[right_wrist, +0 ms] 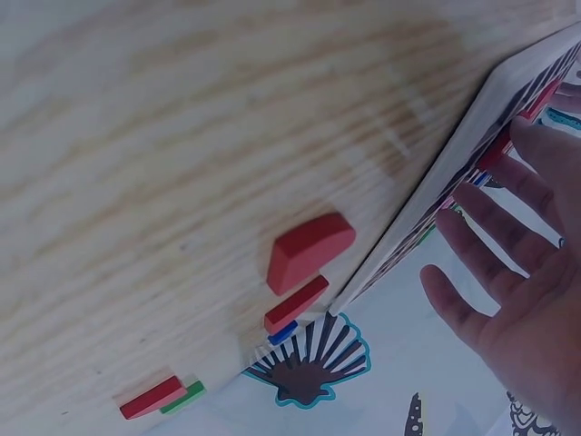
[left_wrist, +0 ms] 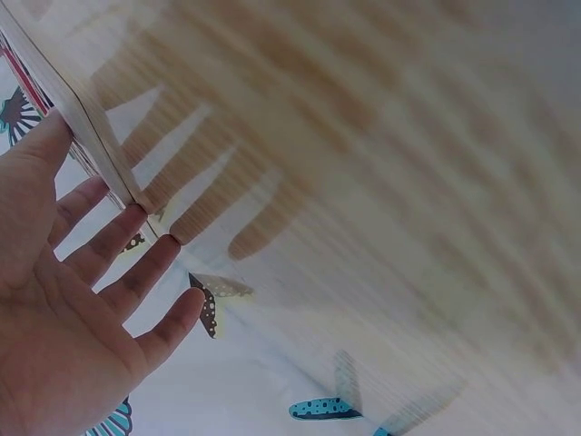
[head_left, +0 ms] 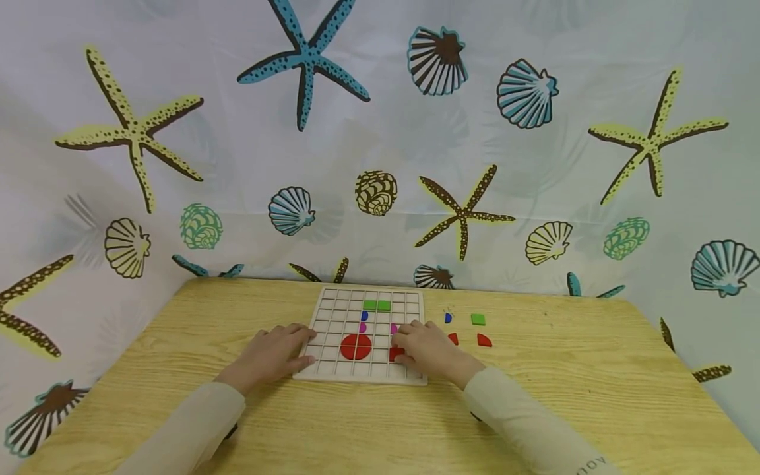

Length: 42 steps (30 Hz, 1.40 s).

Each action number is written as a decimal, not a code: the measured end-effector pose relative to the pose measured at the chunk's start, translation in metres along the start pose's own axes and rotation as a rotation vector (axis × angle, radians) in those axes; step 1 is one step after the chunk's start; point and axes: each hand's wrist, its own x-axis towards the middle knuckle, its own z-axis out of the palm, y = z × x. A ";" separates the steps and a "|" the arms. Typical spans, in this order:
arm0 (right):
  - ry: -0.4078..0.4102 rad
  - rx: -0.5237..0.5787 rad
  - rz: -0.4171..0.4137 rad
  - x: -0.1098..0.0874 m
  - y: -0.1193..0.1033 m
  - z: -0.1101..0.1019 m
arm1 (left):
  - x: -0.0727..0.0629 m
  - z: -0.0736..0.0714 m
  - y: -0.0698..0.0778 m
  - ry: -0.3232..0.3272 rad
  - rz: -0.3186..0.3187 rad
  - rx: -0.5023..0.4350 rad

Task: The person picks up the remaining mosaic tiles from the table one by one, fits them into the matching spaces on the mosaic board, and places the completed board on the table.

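Note:
A white grid board [head_left: 332,371] lies on the wooden table. My left hand [head_left: 274,353] rests at its left edge, fingers extended; in the left wrist view the left hand's fingertips [left_wrist: 136,211] meet the board's side. Over the board's right part, my right hand [head_left: 424,346] has its thumb and index finger right at a dark red piece [head_left: 396,355]. A magenta piece [head_left: 394,328] shows beside those fingers. On the grid also sit a red disc of quarter pieces [head_left: 355,346], a blue half-round [head_left: 365,316], another magenta half-round [head_left: 363,327] and two green rectangles [head_left: 377,305].
Right of the board lie a blue half-round [head_left: 448,318], a green square [head_left: 478,319] and a red quarter piece [head_left: 483,340]. Another red piece [head_left: 454,339] is partly behind the right hand. A cloth with starfish and shells [head_left: 380,138] hangs behind the table.

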 end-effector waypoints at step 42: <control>0.042 0.082 0.122 -0.024 0.022 -0.012 | 0.001 -0.001 0.001 -0.004 0.004 0.000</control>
